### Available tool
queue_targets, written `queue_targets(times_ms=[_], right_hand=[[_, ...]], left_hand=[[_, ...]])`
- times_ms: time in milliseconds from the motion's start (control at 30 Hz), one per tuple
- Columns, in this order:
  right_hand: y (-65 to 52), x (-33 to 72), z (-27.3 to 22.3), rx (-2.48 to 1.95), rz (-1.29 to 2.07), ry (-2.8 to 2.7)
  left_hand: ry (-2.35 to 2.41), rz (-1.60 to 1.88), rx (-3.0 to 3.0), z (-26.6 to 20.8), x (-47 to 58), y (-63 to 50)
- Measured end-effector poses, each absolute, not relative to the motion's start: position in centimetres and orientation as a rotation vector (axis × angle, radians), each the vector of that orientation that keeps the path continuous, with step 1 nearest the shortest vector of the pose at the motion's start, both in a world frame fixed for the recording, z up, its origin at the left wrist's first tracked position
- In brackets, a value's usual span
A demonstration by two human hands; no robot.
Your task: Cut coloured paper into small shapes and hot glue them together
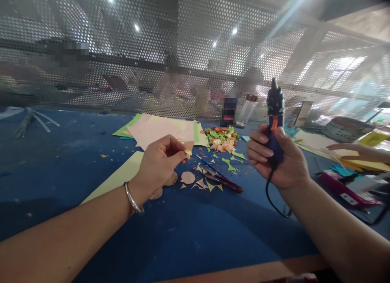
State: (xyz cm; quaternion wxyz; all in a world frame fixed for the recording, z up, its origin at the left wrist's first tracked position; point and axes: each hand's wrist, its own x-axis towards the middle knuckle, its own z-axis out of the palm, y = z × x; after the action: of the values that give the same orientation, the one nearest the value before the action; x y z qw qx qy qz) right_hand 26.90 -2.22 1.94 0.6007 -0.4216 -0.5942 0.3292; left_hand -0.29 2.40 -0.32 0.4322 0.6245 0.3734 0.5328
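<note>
My left hand point(160, 161) pinches a small pink and yellow paper piece point(189, 148) between thumb and fingertips, above the blue tabletop. My right hand point(282, 161) is wrapped round a dark blue hot glue gun point(275, 102), held upright with its nozzle pointing up and its cord hanging down. Between the hands lie scissors point(224, 179) with dark red handles, partly over a thin blue stick point(210, 164). A pink paper circle point(187, 177) and pointed offcuts point(201, 184) are beside them. Small brownish discs point(171, 179) show partly beneath my left hand.
Pastel paper sheets point(161, 130) are stacked behind my left hand, near a heap of coloured scraps point(224, 136). Farther back stand a glass jar point(246, 111) and a perforated metal screen point(122, 79). At right are a magenta power strip point(344, 192) and another person's hand point(362, 151).
</note>
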Motion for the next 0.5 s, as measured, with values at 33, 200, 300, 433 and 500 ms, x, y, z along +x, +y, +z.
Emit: queue_targets(times_ms=[33, 200, 300, 433, 500], right_hand=[[-2.3, 26.8, 2.1, -0.961, 0.787, -1.359], [-2.7, 26.2, 2.2, -0.828, 1.041, -1.282], [-2.7, 25.8, 1.5, -0.829, 1.077, -1.324], [-2.8, 25.4, 0.2, -0.994, 0.898, -1.444], [-2.8, 25.2, -0.2, -1.109, 0.789, -1.545]], left_hand=[[0.930, 1.329, 1.553, -0.3, -0.2, 2.4], [0.900, 1.344, 1.521, -0.3, -0.2, 2.4], [0.901, 1.375, 1.528, -0.3, -0.3, 2.5], [0.920, 1.382, 1.575, -0.2, -0.4, 2.4], [0.917, 1.387, 1.616, -0.2, -0.5, 2.3]])
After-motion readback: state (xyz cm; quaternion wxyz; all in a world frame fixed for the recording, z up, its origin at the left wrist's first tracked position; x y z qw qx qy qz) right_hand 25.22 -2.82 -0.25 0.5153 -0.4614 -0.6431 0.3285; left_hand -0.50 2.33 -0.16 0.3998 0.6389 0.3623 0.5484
